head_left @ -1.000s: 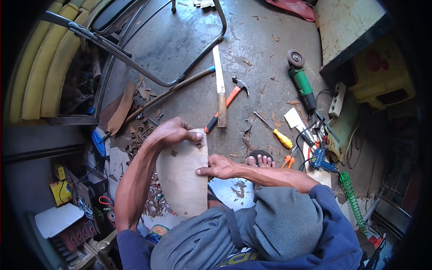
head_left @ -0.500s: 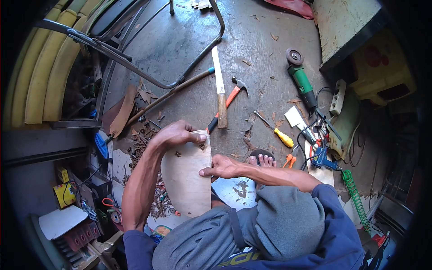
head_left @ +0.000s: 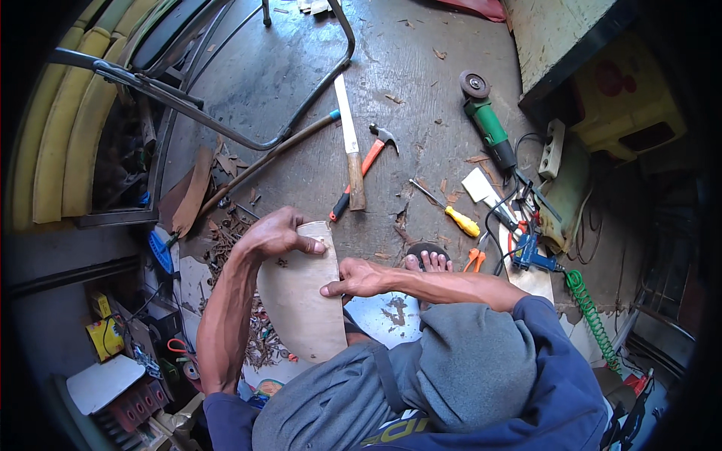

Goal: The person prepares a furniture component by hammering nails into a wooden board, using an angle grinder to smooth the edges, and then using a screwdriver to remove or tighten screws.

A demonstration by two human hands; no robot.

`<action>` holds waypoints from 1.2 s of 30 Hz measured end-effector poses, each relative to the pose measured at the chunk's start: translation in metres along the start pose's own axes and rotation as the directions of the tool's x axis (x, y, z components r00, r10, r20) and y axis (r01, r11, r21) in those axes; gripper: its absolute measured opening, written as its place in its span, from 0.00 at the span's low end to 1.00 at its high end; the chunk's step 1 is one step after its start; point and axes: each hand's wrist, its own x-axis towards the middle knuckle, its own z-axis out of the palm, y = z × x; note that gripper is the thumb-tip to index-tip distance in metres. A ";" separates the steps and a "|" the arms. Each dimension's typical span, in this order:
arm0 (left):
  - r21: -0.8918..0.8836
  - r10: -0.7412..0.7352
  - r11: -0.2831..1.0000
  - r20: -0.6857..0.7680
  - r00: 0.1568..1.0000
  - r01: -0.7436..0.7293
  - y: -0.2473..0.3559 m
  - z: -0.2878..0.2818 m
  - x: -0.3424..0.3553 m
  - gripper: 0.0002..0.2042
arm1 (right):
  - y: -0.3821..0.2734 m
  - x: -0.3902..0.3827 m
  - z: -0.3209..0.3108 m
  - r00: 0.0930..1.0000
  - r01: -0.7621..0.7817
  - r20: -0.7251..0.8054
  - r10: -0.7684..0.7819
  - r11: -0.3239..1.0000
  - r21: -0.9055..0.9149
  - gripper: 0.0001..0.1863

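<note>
A pale, thin plywood panel (head_left: 301, 304) with a rounded left edge rests over my lap. Dark marks show near its top. My left hand (head_left: 280, 234) grips the upper end, thumb pressed on the face and fingers behind it. My right hand (head_left: 362, 278) pinches the right edge, its thumb on the front and the other fingers partly hidden. Beyond the panel, a long blade with a wooden handle (head_left: 356, 180) lies across an orange-handled claw hammer (head_left: 373, 154) on the floor.
On the right lie a yellow screwdriver (head_left: 461, 220), a green angle grinder (head_left: 489, 128), an orange-handled tool (head_left: 475, 259) and a blue air tool (head_left: 532, 254) on a green coiled hose (head_left: 590, 316). A metal chair frame (head_left: 248, 141) stands far left. Debris (head_left: 226, 248) litters the floor by my left arm.
The whole view has shifted a little, so the floor tools appear further left. Both hands keep their hold on the panel, which looks slightly more tilted.
</note>
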 end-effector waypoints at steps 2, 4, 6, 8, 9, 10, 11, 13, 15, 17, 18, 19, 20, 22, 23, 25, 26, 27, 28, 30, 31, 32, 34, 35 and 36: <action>-0.032 0.004 0.999 0.016 1.000 -0.003 -0.002 -0.001 0.000 0.19 | -0.002 0.001 -0.001 1.000 -0.024 0.011 0.024 0.999 -0.039 0.25; -0.043 -0.001 0.999 0.022 1.000 0.002 -0.004 0.000 0.002 0.19 | -0.005 -0.002 -0.002 1.000 -0.023 0.016 0.023 1.000 -0.008 0.25; -0.044 -0.026 0.999 0.031 0.999 0.027 0.002 0.000 -0.001 0.16 | -0.004 -0.003 -0.002 1.000 -0.010 0.021 0.009 1.000 0.023 0.25; -0.055 -0.035 0.998 0.043 0.998 0.037 0.007 0.001 -0.001 0.15 | -0.002 -0.002 -0.002 1.000 0.011 0.025 -0.012 0.998 0.057 0.24; -0.064 -0.032 0.997 0.047 0.998 0.035 0.009 0.002 -0.001 0.15 | -0.001 -0.003 -0.003 0.999 0.008 0.031 -0.010 0.998 0.056 0.24; -0.074 -0.029 0.997 0.048 0.998 0.033 0.009 0.002 -0.001 0.15 | -0.008 -0.007 -0.005 0.999 0.006 0.039 -0.008 0.999 0.053 0.24; -0.078 -0.009 0.997 0.058 0.998 0.013 0.010 0.001 -0.002 0.15 | -0.013 -0.010 -0.005 0.999 0.004 0.048 -0.006 0.999 0.049 0.24; -0.086 0.036 0.996 0.078 0.996 -0.029 0.011 0.001 -0.003 0.16 | -0.016 -0.012 -0.005 0.999 -0.015 0.031 0.013 0.998 0.064 0.23; 0.085 0.036 0.996 0.016 0.999 -0.038 0.010 0.004 0.002 0.18 | -0.014 -0.012 -0.006 0.999 -0.020 0.028 0.017 0.995 0.098 0.23; 0.182 0.049 0.982 -0.007 0.999 -0.047 0.011 0.007 0.004 0.19 | -0.010 -0.011 -0.007 0.999 -0.014 0.051 0.007 0.988 0.154 0.22; 0.196 0.062 0.979 0.002 0.998 -0.061 0.014 0.006 0.004 0.20 | -0.009 -0.010 -0.009 0.998 -0.020 0.058 0.012 0.989 0.143 0.22; 0.204 0.073 0.976 0.014 0.997 -0.074 0.015 0.007 0.004 0.21 | -0.012 -0.013 -0.011 0.998 -0.032 0.067 0.023 0.990 0.135 0.22; 0.181 0.062 0.981 0.007 0.998 -0.062 0.013 0.008 0.005 0.20 | -0.013 -0.015 -0.011 0.997 -0.044 0.075 0.035 0.991 0.126 0.22; 0.142 0.044 0.989 -0.014 0.999 -0.041 0.012 0.009 0.006 0.20 | -0.003 -0.009 -0.010 0.997 -0.040 0.067 0.031 0.990 0.137 0.22; 0.138 0.031 0.990 -0.041 0.999 -0.025 0.011 0.011 0.008 0.21 | -0.004 -0.010 -0.010 0.997 -0.044 0.066 0.036 0.990 0.132 0.22; 0.219 -0.017 0.975 -0.087 0.996 0.035 0.022 0.016 0.005 0.22 | -0.006 -0.012 -0.011 0.997 -0.049 0.060 0.042 0.991 0.128 0.22; 0.259 -0.038 0.964 -0.111 0.993 0.066 0.026 0.017 0.004 0.22 | -0.007 -0.014 -0.011 0.998 -0.050 0.055 0.043 0.990 0.128 0.22; 0.241 -0.045 0.968 -0.118 0.992 0.072 0.026 0.018 0.005 0.22 | -0.007 -0.015 -0.011 0.998 -0.051 0.050 0.045 0.990 0.128 0.22; 0.222 -0.054 0.972 -0.126 0.991 0.082 0.024 0.019 0.006 0.22 | -0.006 -0.014 -0.011 0.997 -0.054 0.057 0.047 0.990 0.130 0.22; 0.201 -0.063 0.976 -0.131 0.989 0.088 0.018 0.020 0.009 0.22 | -0.002 -0.011 -0.012 0.996 -0.061 0.070 0.052 0.989 0.134 0.22; 0.201 -0.061 0.976 -0.126 0.990 0.086 0.015 0.020 0.011 0.23 | 0.000 -0.010 -0.012 0.997 -0.054 0.069 0.045 0.988 0.142 0.22; 0.201 -0.059 0.976 -0.122 0.991 0.083 0.014 0.019 0.013 0.23 | 0.001 -0.010 -0.011 0.997 -0.048 0.069 0.038 0.988 0.150 0.22; 0.212 -0.061 0.974 -0.104 0.993 0.082 0.014 0.019 0.012 0.22 | 0.006 -0.009 -0.011 0.997 -0.042 0.066 0.032 0.987 0.158 0.22; 0.216 -0.061 0.973 -0.094 0.994 0.080 0.014 0.018 0.012 0.22 | 0.008 -0.009 -0.011 0.997 -0.043 0.063 0.034 0.986 0.158 0.22; 0.237 -0.067 0.967 -0.102 0.993 0.089 0.013 0.018 0.013 0.22 | 0.010 -0.009 -0.011 0.998 -0.045 0.060 0.036 0.986 0.158 0.22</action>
